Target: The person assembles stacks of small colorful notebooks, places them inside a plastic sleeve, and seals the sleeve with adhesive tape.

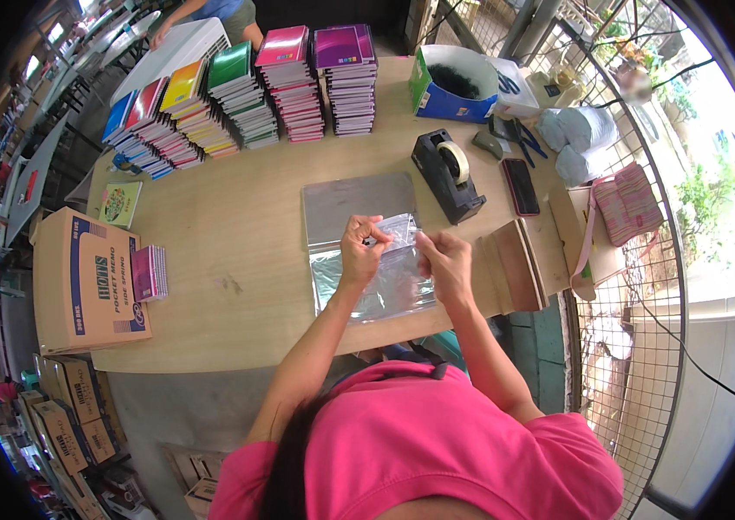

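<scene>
A small piece of clear plastic, perhaps a bag (399, 230), stretches between my two hands. My left hand (362, 249) pinches its left side with thumb and forefinger. At the right edge my right hand (447, 261) is closed on it, fingers curled. Below them lies a grey flat board (352, 198), with shiny clear plastic (373, 295) spread over its near part. A black tape dispenser (450, 178) with a roll of tape stands beyond my right hand.
Stacks of spiral notebooks (285, 95) in several colours line the far edge. A cardboard box (88, 290) and small purple notebooks (150, 274) are at left. A phone (521, 187), stapler (492, 144), blue-and-green box (463, 82) and cardboard pieces (519, 264) occupy the right. Another person's arm (178, 19) appears beyond the stacks.
</scene>
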### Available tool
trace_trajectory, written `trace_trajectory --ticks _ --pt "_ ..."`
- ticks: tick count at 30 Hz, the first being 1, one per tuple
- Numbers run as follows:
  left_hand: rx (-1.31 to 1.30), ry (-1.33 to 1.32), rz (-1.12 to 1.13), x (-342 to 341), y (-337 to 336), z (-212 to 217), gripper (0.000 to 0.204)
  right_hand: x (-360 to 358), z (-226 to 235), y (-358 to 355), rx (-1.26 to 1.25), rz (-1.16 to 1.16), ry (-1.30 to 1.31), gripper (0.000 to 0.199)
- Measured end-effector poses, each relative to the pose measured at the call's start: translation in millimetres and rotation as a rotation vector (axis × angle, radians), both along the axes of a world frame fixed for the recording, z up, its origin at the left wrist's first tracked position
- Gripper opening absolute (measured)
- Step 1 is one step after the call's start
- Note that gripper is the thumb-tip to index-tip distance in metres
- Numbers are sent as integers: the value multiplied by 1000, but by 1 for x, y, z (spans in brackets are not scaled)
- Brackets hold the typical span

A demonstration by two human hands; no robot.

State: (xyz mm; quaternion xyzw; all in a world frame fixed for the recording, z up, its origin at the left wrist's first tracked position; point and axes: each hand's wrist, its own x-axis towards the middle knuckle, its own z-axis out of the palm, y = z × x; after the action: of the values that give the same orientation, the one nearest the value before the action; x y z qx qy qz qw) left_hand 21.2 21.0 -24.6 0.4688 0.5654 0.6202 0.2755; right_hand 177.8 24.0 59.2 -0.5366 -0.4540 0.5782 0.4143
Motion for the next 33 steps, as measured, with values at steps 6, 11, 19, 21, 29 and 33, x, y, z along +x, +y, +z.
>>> trace_trajectory --ticks 6,11,19,21,29,33 --pt "-11 28 17 7 -6 2 15 -13 -28 8 65 106 -604 27" --pt "29 44 4 4 -3 -2 15 -8 -55 2 -353 -70 62 26" --pt "-166 -272 -442 -36 7 18 70 -25 -99 -13 51 -202 104 51" --pt "-210 74 -464 -39 15 39 80 -28 -108 -14 83 -225 192 49" --pt "-248 623 -516 -27 60 71 102 -5 -137 -11 176 -114 -334 49" --pt "-308 1065 -648 -4 53 79 109 15 -154 -49 -589 227 262 58"
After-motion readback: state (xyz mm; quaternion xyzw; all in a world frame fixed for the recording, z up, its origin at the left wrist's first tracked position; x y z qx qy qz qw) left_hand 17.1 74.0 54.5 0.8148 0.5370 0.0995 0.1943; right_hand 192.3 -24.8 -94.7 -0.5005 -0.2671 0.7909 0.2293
